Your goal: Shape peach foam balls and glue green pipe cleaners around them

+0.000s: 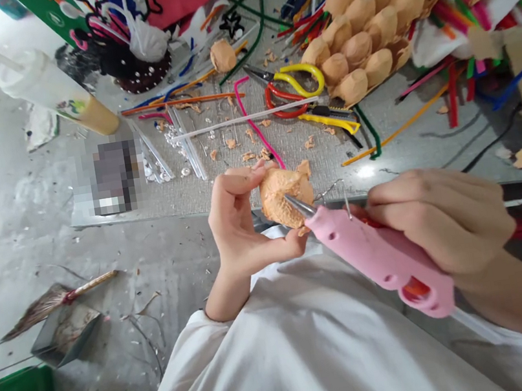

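We have the left hand (240, 224) nearly closed, its fingers and thumb pinching a peach-orange foam lump (285, 197) at the middle of our view, just in front of the desk (179, 204) edge. The right hand (441, 221) is closed around a pink hot-glue gun (378, 256), with the fingers wrapped over the top of the gun. The gun's metal nozzle (299, 205) touches the near face of the lump.

We judge the lump light and soft, with a rough, crumbly surface that could tear easily. A ragged flap stands up at its upper right. It looks safest to hold it by its thicker body with the fingertips, away from the flap and well clear of the nozzle. We judge the gun fairly light and stiff, best held by its grip and never near the tip, which is likely hot.

Peach crumbs (249, 151) lie scattered across the desk at 12 o'clock. Red-and-yellow-handled scissors (293, 83) lie at about 1 o'clock, beyond them a tray of similar peach lumps (364, 30). Colored pipe cleaners (393, 130) run across the desk at 2 o'clock. A white cup (48, 83) lies on its side at 10 o'clock, beside a blurred patch that we cannot make out. On the floor, a small broom (56, 301) rests by a dustpan (66, 332) at 8 o'clock.
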Action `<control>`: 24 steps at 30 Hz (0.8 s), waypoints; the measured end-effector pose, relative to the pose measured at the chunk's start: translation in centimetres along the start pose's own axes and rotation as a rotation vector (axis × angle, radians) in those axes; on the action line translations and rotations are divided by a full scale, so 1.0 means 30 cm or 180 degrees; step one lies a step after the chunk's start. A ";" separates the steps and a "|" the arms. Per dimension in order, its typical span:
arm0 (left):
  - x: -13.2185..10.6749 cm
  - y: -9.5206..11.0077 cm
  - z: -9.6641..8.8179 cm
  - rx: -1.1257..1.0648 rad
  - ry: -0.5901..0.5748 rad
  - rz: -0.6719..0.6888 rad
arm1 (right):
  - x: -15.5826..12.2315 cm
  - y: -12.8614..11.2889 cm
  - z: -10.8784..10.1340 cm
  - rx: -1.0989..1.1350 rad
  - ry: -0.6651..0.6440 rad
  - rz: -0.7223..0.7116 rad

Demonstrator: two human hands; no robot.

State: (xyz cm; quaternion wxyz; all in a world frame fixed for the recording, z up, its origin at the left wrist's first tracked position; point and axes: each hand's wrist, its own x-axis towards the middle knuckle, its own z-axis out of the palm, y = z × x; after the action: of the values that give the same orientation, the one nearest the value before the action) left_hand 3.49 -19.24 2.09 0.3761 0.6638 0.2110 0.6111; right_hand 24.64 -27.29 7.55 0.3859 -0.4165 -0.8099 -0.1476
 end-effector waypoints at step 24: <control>-0.004 -0.022 0.011 -0.0246 -0.0164 0.0022 | -0.034 0.017 0.015 0.0001 0.0265 -0.0004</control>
State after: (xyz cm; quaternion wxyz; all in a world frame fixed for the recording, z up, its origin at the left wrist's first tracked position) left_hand 3.89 -19.01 1.52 0.4046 0.6651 0.1751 0.6028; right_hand 25.19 -27.30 6.45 0.4191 -0.4094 -0.7934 -0.1650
